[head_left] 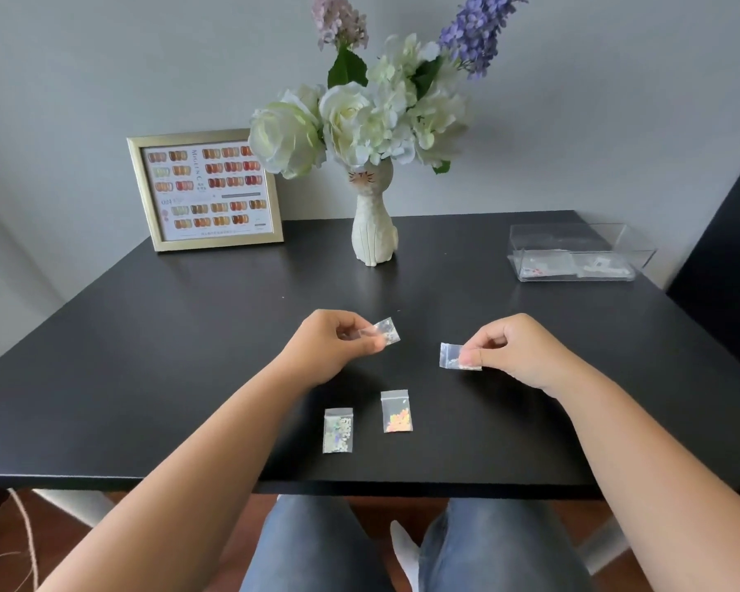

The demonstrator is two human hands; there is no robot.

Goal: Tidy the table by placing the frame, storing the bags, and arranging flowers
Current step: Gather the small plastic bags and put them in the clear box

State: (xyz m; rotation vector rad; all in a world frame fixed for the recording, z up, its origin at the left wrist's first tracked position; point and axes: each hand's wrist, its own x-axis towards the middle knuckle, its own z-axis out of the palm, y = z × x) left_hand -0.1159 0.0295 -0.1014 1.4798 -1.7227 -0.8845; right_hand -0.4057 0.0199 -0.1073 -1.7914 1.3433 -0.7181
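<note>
Pinching small bags: left hand, right hand fingers closed | frame reads "024"

Both hands pinching small bags (left hand, right hand); two bags on table

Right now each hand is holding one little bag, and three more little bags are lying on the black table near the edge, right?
Almost. The left hand and right hand each hold one bag, but the head view shows only two more on the black table: a silvery bag and an orange bag.
</note>
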